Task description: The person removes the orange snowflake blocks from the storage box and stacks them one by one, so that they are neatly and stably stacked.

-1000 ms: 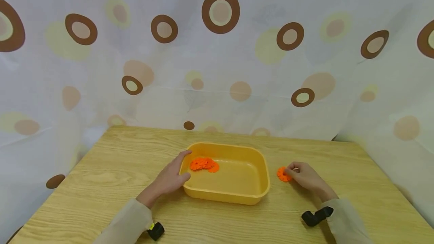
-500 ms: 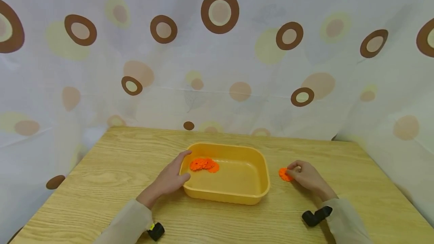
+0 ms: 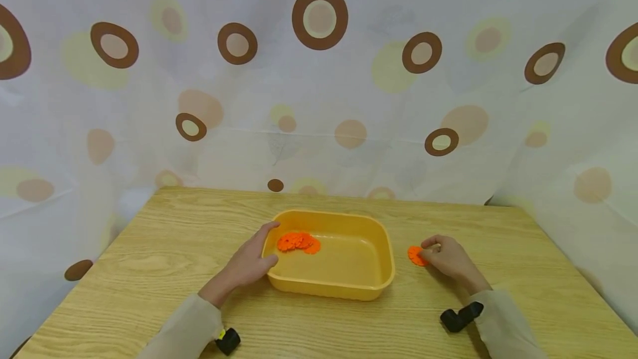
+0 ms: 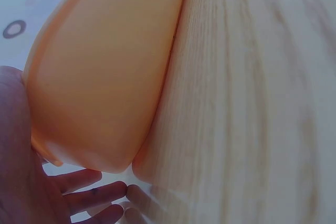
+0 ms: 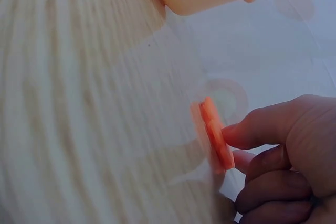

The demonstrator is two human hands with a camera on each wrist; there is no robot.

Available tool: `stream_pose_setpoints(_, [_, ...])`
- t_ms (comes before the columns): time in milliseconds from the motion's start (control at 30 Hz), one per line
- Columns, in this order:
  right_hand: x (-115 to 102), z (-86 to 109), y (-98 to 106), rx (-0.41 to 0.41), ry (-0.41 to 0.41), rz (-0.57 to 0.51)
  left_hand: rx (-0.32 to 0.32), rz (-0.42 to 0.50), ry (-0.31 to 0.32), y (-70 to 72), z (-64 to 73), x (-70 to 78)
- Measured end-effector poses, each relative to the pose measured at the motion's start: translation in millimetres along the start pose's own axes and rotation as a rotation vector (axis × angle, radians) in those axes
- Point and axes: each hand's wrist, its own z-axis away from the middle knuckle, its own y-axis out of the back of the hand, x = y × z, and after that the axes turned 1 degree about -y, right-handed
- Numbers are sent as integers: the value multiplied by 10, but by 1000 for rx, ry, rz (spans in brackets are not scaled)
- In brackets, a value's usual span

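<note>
A yellow rectangular tub (image 3: pixel 331 286) sits on the table, with several orange flower-shaped discs (image 3: pixel 298 242) piled inside at its left end. My left hand (image 3: pixel 246 259) holds the tub's left end, thumb over the rim; in the left wrist view the other fingers (image 4: pixel 94 198) lie low by the outer wall. To the right of the tub, my right hand (image 3: pixel 448 259) pinches an orange notched disc (image 3: pixel 416 256) at table level. The right wrist view has this disc (image 5: pixel 216 134) edge-on, tilted against the fingertips; the lower fingers are curled in.
The wood-grain table (image 3: pixel 174 259) extends around the tub on all sides. A patterned white cloth (image 3: pixel 319 98) hangs behind the table and down both sides. A black wrist camera (image 3: pixel 461 317) juts from the right sleeve and another (image 3: pixel 227 341) from the left.
My right hand and the disc shift slightly to the right, then slightly back. The whole head view drifts a little. The tub, the pile and my left hand keep their places.
</note>
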Motion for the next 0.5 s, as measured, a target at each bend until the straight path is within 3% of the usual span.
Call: stream_pose_setpoints(500, [-60,14,-34,38,3,24,-6,-1,-6,10,16,16])
